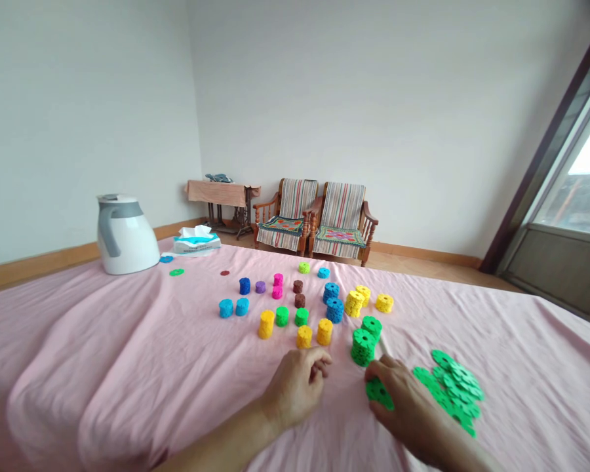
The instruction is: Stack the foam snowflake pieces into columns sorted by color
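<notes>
A home's sitting room — beyond the table [177, 347] are two wooden armchairs [345, 203] with striped covers and a cloth-draped stand [221, 193]; on the table's left, a jug [134, 241] and tissue box [196, 245].

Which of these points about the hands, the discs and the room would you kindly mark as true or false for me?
1. The right hand touches a green disc. True.
2. The tissue box stands on a chair. False: it stands on the pink cloth, just right of the white jug.
3. A heap of loose green discs lies to the right of the right hand. True.
4. Two chairs with striped covers stand beyond the pink cloth. True.
5. The left hand rests on the heap. False: it is near a yellow stack, on the other side of the right hand from the heap.
</notes>
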Tool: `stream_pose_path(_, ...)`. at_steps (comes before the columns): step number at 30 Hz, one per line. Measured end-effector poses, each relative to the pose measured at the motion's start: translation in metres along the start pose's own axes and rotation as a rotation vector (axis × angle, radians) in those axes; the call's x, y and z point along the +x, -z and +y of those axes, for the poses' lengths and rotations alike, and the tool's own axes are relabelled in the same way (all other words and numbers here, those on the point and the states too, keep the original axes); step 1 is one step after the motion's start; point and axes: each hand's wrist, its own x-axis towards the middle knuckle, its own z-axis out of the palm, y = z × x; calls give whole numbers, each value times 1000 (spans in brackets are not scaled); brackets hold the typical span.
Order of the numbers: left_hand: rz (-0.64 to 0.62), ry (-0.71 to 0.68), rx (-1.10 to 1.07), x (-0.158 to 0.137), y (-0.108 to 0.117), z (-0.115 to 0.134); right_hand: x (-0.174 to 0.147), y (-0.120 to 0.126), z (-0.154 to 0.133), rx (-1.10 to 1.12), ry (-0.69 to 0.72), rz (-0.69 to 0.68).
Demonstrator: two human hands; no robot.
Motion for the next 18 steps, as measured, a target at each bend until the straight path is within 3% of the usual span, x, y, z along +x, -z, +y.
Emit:
stream_pose_path(7, -92, -145, 209, -2, 0, 17, 18, 14, 32, -147, -72, 18)
stream_pose_path(12, -175, -162, 312, 1, -3, 31, 43, 17, 67, -245, -111, 65)
stream_pose_path(18, -233, -230, 386, 10, -26, 38, 73, 21, 103, -247, -152, 114)
